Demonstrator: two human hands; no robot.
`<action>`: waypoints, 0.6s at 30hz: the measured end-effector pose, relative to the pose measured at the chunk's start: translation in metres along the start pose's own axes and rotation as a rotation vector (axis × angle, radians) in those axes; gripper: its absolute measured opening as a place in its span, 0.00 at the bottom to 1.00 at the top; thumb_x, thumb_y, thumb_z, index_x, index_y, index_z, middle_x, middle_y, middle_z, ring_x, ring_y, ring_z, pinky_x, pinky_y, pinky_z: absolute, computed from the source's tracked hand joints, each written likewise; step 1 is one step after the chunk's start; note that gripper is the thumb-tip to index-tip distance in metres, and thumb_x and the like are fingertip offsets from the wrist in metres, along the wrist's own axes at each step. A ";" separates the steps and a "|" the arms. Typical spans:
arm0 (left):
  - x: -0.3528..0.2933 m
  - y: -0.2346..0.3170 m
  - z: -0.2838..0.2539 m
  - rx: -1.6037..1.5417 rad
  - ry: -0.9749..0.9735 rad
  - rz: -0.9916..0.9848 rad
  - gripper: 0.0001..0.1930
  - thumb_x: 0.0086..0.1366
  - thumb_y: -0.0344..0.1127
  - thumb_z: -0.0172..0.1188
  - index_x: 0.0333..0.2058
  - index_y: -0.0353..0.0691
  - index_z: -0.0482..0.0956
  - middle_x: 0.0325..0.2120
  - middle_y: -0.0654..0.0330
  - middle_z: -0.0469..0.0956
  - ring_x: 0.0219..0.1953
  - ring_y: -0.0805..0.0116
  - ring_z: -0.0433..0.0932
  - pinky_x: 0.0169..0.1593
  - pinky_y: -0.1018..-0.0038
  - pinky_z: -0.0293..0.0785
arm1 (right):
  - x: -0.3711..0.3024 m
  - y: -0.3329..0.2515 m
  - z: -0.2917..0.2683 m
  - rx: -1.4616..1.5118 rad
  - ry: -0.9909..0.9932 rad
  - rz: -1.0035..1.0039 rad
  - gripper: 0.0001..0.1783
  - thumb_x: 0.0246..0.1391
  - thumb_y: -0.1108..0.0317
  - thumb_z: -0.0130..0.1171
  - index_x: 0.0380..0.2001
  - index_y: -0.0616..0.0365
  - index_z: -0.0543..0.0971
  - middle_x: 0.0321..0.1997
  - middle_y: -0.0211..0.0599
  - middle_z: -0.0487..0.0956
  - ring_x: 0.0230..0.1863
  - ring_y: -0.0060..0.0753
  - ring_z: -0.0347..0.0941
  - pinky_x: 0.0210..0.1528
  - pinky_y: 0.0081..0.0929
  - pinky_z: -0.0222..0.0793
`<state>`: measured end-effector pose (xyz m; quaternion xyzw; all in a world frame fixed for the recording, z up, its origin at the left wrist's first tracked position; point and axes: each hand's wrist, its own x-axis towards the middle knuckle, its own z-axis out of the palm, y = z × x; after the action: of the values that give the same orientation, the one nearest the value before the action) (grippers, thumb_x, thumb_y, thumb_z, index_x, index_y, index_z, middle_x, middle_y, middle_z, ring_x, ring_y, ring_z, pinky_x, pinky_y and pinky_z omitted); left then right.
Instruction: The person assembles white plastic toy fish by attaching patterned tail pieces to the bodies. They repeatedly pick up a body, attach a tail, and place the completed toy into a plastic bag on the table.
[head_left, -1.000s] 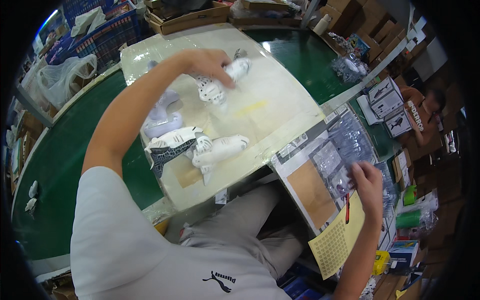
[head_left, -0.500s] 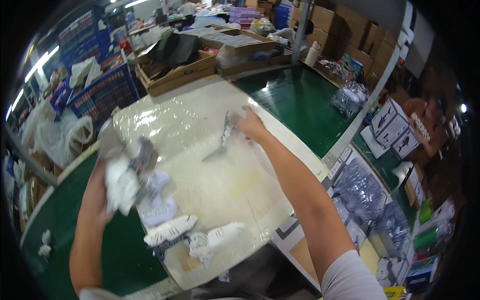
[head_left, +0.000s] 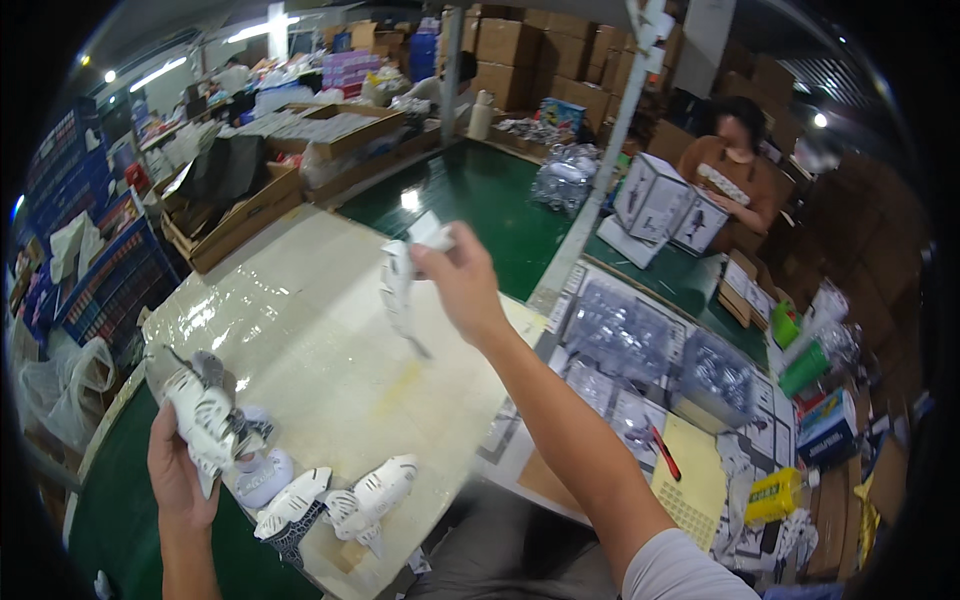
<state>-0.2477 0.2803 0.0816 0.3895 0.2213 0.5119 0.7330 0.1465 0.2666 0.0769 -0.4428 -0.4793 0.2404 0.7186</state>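
Right fingers (head_left: 464, 243) pinch curved part (head_left: 394, 283) | left hand (head_left: 184, 482) holds shell (head_left: 203, 413) (slotted)

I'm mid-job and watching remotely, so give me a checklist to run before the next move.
1. Left hand supporting the white, dark-slotted plastic toy body: ok.
2. Right hand gripping the slim, curved white plastic piece: ok.
3. One hand free: not ok, both hold something.
4. White toy with dark, net-patterned side resting on the cream, film-covered board: ok.
5. Red-and-black slim tool away from both hands: ok.
6. Held pieces undamaged: cannot tell, too small.
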 end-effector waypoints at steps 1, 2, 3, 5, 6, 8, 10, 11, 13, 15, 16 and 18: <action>0.001 -0.006 0.012 -0.056 -0.005 0.008 0.25 0.83 0.46 0.45 0.67 0.34 0.69 0.53 0.51 0.82 0.52 0.57 0.85 0.56 0.61 0.84 | -0.014 -0.026 -0.008 0.072 0.078 -0.046 0.16 0.64 0.67 0.67 0.48 0.62 0.74 0.39 0.35 0.82 0.40 0.24 0.80 0.45 0.25 0.77; 0.003 -0.007 0.025 -0.040 -0.226 0.007 0.24 0.83 0.44 0.46 0.68 0.35 0.69 0.55 0.52 0.81 0.54 0.60 0.83 0.61 0.64 0.79 | -0.030 -0.050 -0.016 0.135 0.100 -0.081 0.19 0.64 0.68 0.66 0.52 0.62 0.72 0.41 0.38 0.81 0.40 0.27 0.81 0.44 0.27 0.79; 0.004 -0.013 0.039 -0.107 -0.233 -0.016 0.25 0.82 0.45 0.47 0.68 0.34 0.69 0.56 0.53 0.81 0.55 0.60 0.82 0.62 0.62 0.79 | -0.050 -0.070 -0.023 0.191 0.141 -0.079 0.23 0.63 0.69 0.65 0.56 0.62 0.69 0.44 0.42 0.81 0.40 0.30 0.83 0.43 0.29 0.81; 0.000 -0.026 0.068 -0.153 -0.235 -0.061 0.25 0.81 0.45 0.51 0.68 0.35 0.69 0.58 0.51 0.80 0.57 0.58 0.82 0.64 0.58 0.77 | -0.098 -0.102 -0.036 0.295 0.101 -0.132 0.32 0.62 0.71 0.64 0.64 0.62 0.63 0.51 0.48 0.78 0.40 0.38 0.84 0.40 0.34 0.83; -0.002 -0.034 0.082 -0.184 -0.295 -0.083 0.24 0.81 0.44 0.52 0.66 0.35 0.70 0.58 0.50 0.80 0.58 0.56 0.81 0.65 0.56 0.77 | -0.120 -0.113 -0.043 0.237 0.093 -0.072 0.38 0.60 0.72 0.64 0.70 0.61 0.58 0.54 0.50 0.76 0.39 0.41 0.84 0.37 0.36 0.84; -0.011 -0.055 0.110 -0.253 -0.454 -0.221 0.21 0.78 0.45 0.56 0.61 0.35 0.74 0.57 0.50 0.80 0.59 0.56 0.81 0.66 0.56 0.76 | -0.171 -0.127 -0.051 0.159 0.072 0.105 0.34 0.58 0.71 0.67 0.65 0.66 0.67 0.50 0.45 0.79 0.39 0.34 0.82 0.37 0.32 0.83; -0.029 -0.085 0.139 -0.231 -0.367 -0.198 0.24 0.71 0.43 0.66 0.59 0.36 0.74 0.54 0.54 0.81 0.57 0.59 0.80 0.68 0.58 0.74 | -0.212 -0.135 -0.063 0.003 -0.018 0.186 0.33 0.57 0.70 0.70 0.64 0.68 0.72 0.52 0.43 0.80 0.45 0.30 0.80 0.44 0.29 0.79; -0.040 -0.098 0.152 -0.246 -0.328 -0.270 0.25 0.69 0.42 0.68 0.58 0.36 0.74 0.54 0.54 0.80 0.58 0.59 0.79 0.68 0.58 0.73 | -0.235 -0.139 -0.070 -0.062 -0.027 0.195 0.35 0.57 0.69 0.72 0.65 0.69 0.72 0.55 0.44 0.80 0.51 0.29 0.78 0.52 0.29 0.77; -0.064 -0.122 0.173 -0.260 -0.305 -0.308 0.25 0.70 0.40 0.67 0.60 0.35 0.73 0.55 0.54 0.80 0.59 0.57 0.78 0.69 0.58 0.72 | -0.274 -0.144 -0.085 -0.077 -0.037 0.172 0.35 0.57 0.67 0.73 0.65 0.70 0.73 0.59 0.45 0.81 0.59 0.31 0.77 0.63 0.30 0.71; -0.088 -0.147 0.191 -0.298 -0.299 -0.323 0.26 0.70 0.39 0.66 0.61 0.35 0.72 0.57 0.53 0.79 0.60 0.57 0.78 0.70 0.58 0.70 | -0.304 -0.149 -0.102 -0.325 0.010 0.054 0.33 0.59 0.65 0.73 0.63 0.70 0.76 0.60 0.47 0.83 0.61 0.33 0.77 0.66 0.31 0.69; -0.096 -0.157 0.198 -0.318 -0.319 -0.321 0.26 0.70 0.39 0.66 0.62 0.34 0.71 0.57 0.53 0.79 0.61 0.57 0.77 0.71 0.58 0.70 | -0.315 -0.151 -0.111 -0.323 0.011 0.051 0.32 0.59 0.64 0.72 0.63 0.69 0.77 0.59 0.48 0.83 0.61 0.34 0.77 0.65 0.31 0.70; -0.110 -0.176 0.210 -0.270 -0.354 -0.323 0.30 0.71 0.43 0.63 0.66 0.34 0.68 0.59 0.50 0.78 0.62 0.53 0.77 0.68 0.48 0.72 | -0.334 -0.154 -0.127 -0.341 0.014 0.043 0.31 0.61 0.61 0.72 0.62 0.68 0.78 0.58 0.49 0.84 0.61 0.35 0.78 0.65 0.31 0.70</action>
<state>-0.0357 0.0762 0.0582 0.3314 0.0787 0.3372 0.8777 0.1067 -0.1174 0.0329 -0.5701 -0.4986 0.1678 0.6310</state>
